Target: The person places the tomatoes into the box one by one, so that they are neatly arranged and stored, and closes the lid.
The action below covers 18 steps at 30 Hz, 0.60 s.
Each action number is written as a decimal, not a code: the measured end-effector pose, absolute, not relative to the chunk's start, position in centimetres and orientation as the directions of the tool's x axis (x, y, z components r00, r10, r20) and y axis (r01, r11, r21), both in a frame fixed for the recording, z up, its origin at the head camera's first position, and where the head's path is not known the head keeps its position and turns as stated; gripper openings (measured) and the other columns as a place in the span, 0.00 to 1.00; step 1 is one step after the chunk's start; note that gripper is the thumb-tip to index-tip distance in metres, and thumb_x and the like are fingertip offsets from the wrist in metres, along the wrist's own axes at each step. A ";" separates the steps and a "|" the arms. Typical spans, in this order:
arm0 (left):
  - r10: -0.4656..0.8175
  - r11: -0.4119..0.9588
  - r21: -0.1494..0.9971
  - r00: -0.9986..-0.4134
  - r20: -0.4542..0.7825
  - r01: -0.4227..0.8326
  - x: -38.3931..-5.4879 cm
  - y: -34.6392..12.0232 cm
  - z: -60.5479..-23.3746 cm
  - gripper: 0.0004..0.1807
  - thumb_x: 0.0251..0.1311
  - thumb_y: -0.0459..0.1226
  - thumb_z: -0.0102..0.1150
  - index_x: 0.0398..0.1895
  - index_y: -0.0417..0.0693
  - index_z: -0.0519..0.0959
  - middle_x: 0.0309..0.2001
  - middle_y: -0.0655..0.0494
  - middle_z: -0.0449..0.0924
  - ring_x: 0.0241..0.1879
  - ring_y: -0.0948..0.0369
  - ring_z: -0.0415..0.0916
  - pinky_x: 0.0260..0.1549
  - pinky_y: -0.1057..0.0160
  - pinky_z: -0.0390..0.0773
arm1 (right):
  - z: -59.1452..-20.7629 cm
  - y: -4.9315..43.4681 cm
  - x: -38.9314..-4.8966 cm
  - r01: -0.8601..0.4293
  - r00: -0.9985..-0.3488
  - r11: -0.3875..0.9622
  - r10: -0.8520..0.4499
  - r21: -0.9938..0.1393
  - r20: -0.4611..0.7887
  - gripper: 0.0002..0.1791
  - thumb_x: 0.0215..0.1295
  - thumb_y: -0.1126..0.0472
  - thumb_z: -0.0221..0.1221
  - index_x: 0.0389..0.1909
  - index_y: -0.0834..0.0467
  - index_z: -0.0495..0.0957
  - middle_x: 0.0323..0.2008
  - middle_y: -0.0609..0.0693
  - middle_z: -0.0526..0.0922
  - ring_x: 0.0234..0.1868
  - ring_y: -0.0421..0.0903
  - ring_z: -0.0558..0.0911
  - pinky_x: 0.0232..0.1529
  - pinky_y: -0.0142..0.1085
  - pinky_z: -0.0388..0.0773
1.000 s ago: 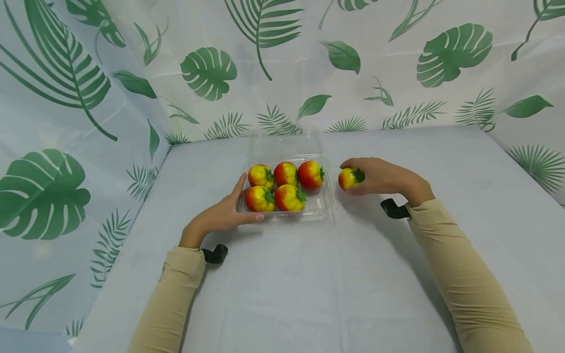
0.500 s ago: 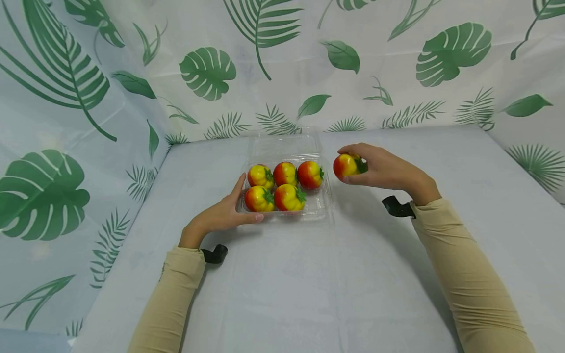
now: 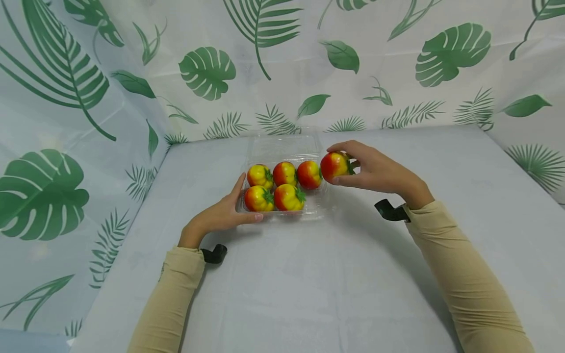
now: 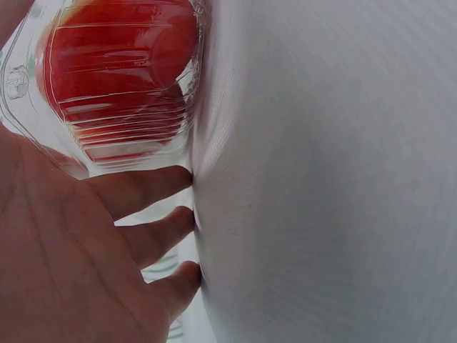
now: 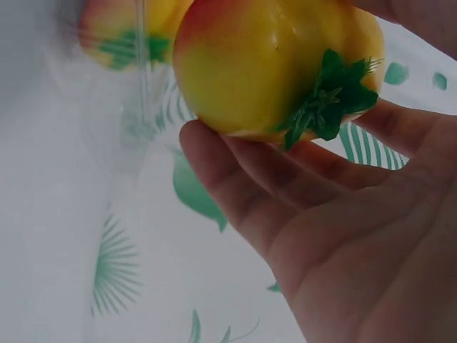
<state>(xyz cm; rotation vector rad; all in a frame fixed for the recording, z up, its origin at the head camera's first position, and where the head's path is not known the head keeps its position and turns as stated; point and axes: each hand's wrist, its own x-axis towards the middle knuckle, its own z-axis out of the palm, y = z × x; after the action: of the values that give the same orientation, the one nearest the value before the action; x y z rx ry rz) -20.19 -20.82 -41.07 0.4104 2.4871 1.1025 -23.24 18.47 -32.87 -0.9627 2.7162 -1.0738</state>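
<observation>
In the head view a clear plastic clamshell box [image 3: 315, 200] lies on the table, its lid [image 3: 284, 146] folded back. Several red-and-yellow tomato-like fruits [image 3: 289, 198] with green leafy tops sit inside in two rows. My left hand [image 3: 220, 214] rests against the box's left front corner, thumb along the front, fingers spread and fairly straight. Above the box's right edge, my right hand [image 3: 375, 169] holds another such fruit [image 3: 334, 165] between thumb and fingers. The right wrist view shows this fruit [image 5: 264, 71] close up, its leafy top facing the palm.
A pale cloth covers the table [image 3: 273, 279]. Leaf-printed curtains [image 3: 282, 59] stand behind it and along the sides. The bare front right spot of the box lies beside the front-row fruits.
My right hand has lifted the fruit from beside the box and carried it left over the box's right edge. My left hand and the box have stayed in place.
</observation>
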 end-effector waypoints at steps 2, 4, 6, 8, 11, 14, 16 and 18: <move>0.411 0.648 0.754 -0.882 -0.231 0.105 -20.2 -20.8 -41.0 0.73 0.59 0.67 0.71 0.88 0.61 0.25 0.88 0.50 0.31 0.85 0.45 0.39 0.78 0.35 0.46 | -32.9 18.1 -23.1 -0.524 -0.799 0.545 -0.580 -0.654 0.158 0.35 0.67 0.60 0.74 0.72 0.60 0.72 0.64 0.53 0.78 0.63 0.55 0.76 0.59 0.56 0.81; 0.411 0.650 0.753 -0.882 -0.231 0.105 -20.2 -20.8 -41.0 0.73 0.59 0.67 0.71 0.88 0.61 0.25 0.88 0.50 0.30 0.85 0.45 0.39 0.78 0.35 0.46 | -33.0 17.7 -23.0 -0.519 -0.797 0.533 -0.584 -0.668 0.153 0.35 0.67 0.59 0.74 0.72 0.59 0.72 0.65 0.53 0.76 0.64 0.55 0.75 0.61 0.57 0.80; 0.409 0.652 0.751 -0.883 -0.232 0.105 -20.2 -20.8 -41.0 0.73 0.59 0.68 0.70 0.88 0.62 0.25 0.88 0.51 0.30 0.85 0.45 0.39 0.78 0.35 0.46 | -33.1 17.4 -22.9 -0.514 -0.795 0.527 -0.590 -0.676 0.145 0.36 0.67 0.58 0.74 0.72 0.59 0.71 0.66 0.53 0.75 0.65 0.56 0.75 0.62 0.58 0.80; 0.408 0.654 0.749 -0.883 -0.233 0.104 -20.2 -20.8 -41.0 0.73 0.58 0.68 0.70 0.88 0.62 0.25 0.88 0.51 0.30 0.85 0.44 0.39 0.78 0.35 0.46 | -33.2 17.1 -22.8 -0.513 -0.791 0.525 -0.597 -0.679 0.136 0.36 0.68 0.57 0.74 0.72 0.59 0.70 0.66 0.54 0.74 0.66 0.56 0.74 0.62 0.58 0.80; 0.408 0.654 0.749 -0.883 -0.232 0.106 -20.3 -20.8 -41.1 0.73 0.59 0.68 0.70 0.88 0.62 0.25 0.88 0.51 0.30 0.85 0.45 0.39 0.78 0.35 0.46 | -33.5 16.6 -22.7 -0.520 -0.779 0.517 -0.614 -0.680 0.128 0.37 0.68 0.57 0.74 0.73 0.59 0.69 0.67 0.54 0.73 0.66 0.56 0.74 0.62 0.58 0.80; 0.408 0.653 0.750 -0.883 -0.231 0.106 -20.3 -20.9 -41.1 0.73 0.59 0.67 0.70 0.88 0.63 0.25 0.88 0.52 0.30 0.85 0.45 0.38 0.78 0.35 0.46 | -33.9 16.2 -22.7 -0.530 -0.767 0.512 -0.630 -0.676 0.124 0.36 0.68 0.58 0.74 0.72 0.59 0.69 0.67 0.54 0.73 0.66 0.55 0.75 0.62 0.58 0.80; 0.407 0.654 0.749 -0.883 -0.232 0.105 -20.2 -20.9 -41.1 0.73 0.59 0.67 0.70 0.88 0.63 0.25 0.88 0.52 0.29 0.85 0.45 0.38 0.78 0.35 0.46 | -34.1 15.9 -22.7 -0.536 -0.760 0.512 -0.639 -0.671 0.120 0.36 0.67 0.59 0.74 0.72 0.58 0.70 0.67 0.54 0.74 0.66 0.55 0.75 0.62 0.59 0.80; 0.407 0.654 0.750 -0.883 -0.233 0.104 -20.2 -20.9 -41.1 0.73 0.59 0.68 0.70 0.88 0.64 0.25 0.88 0.52 0.29 0.85 0.45 0.38 0.78 0.35 0.46 | -34.3 15.7 -22.7 -0.544 -0.755 0.516 -0.645 -0.661 0.117 0.35 0.67 0.60 0.74 0.72 0.58 0.70 0.67 0.53 0.76 0.66 0.54 0.75 0.61 0.59 0.80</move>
<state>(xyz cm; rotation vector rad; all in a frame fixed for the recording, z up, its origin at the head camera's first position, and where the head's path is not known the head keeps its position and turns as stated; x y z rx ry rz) -20.24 -20.87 -41.15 0.4027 2.4911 1.0952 -22.72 15.71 -34.32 -1.0298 2.6081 -1.0603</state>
